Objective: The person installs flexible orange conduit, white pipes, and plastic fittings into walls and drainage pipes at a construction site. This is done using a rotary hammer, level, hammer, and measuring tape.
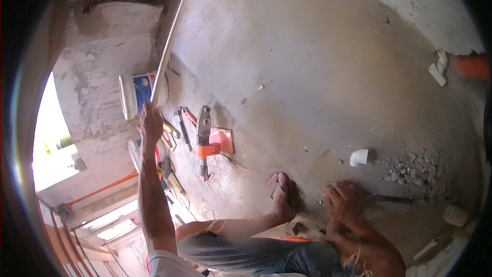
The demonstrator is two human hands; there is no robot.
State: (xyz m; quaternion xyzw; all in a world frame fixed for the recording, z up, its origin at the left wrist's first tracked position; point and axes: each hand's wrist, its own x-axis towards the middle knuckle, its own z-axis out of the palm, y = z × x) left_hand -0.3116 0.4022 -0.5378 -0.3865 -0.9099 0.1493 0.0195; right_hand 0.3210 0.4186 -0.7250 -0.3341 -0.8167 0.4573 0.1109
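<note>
Our left hand (150,123), just left of the orange pipe welder (206,143), is closed round the near end of the white pipe (169,41), seemingly steadying it, while our right hand (342,202), well right of the welder, lies spread on the floor (307,72), propping us.

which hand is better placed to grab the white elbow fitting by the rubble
Right. The right hand rests empty on the floor close to the white elbow fitting, while the left hand is busy gripping the white pipe.
</note>
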